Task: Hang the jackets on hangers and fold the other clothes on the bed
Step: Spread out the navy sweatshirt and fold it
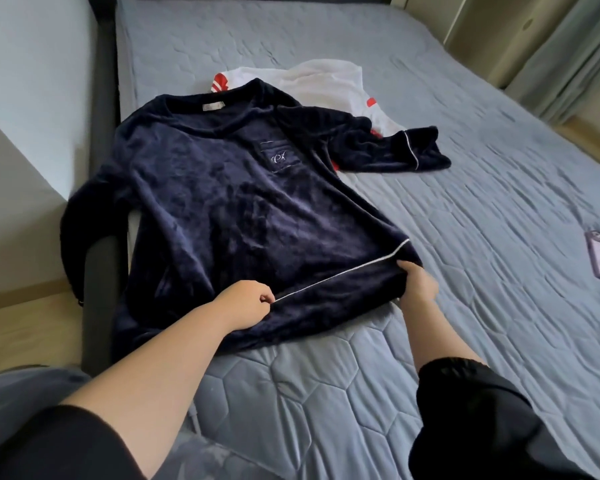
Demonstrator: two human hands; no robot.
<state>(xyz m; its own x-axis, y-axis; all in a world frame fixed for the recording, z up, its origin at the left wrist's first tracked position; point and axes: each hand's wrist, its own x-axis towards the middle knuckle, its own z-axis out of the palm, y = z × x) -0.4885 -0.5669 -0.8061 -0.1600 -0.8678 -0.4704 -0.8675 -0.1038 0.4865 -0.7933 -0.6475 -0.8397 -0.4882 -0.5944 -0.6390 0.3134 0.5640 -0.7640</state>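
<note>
Navy velour top (222,202) lies front-up on bed (465,237), left sleeve (73,237) draping over bed edge, right sleeve (395,150) across white-and-red garment (326,84). Left hand (246,303) and right hand (418,285) each pinch piped hem. Best practice, judged: pull hem taut, smooth body flat, bring sleeves inward before folding.

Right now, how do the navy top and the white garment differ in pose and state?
The navy top lies spread flat, front up; the white garment is bunched. The left hand and right hand grip the navy top's hem; no hand touches the white garment. The navy top overlaps the white garment's near edge. Both lie on the bed.
</note>
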